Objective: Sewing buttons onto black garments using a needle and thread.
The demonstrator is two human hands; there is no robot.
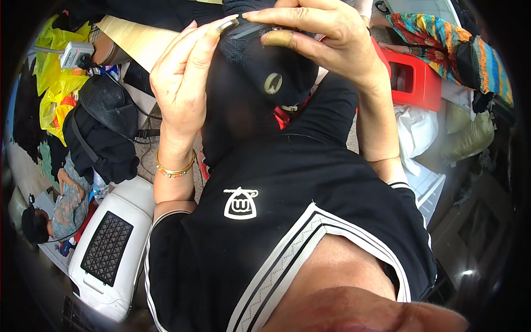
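My left hand (pixel 185 69) is raised at the top middle, thumb and fingers closed on a small round piece with a shiny pale rim (pixel 228 25). To its right, my right hand (pixel 332 41) makes a pinch, with a tan wrap (pixel 278 39) around the thumb. What sits between those right fingertips is too small to make out. A dark, partly see-through strip (pixel 249 31) shows between the two hands. Below them, dark cloth (pixel 238 72) lies over my lap, and a pale oval ring (pixel 272 83) shows against it.
Left are a pale wooden board (pixel 126 37), a power socket block (pixel 76 55), yellow plastic bags (pixel 58 83), a black mesh bag (pixel 105 122) and a white case (pixel 108 249). Another person (pixel 69 196) is at far left. A red plastic stool (pixel 423 77) and white bag (pixel 415 133) stand right.
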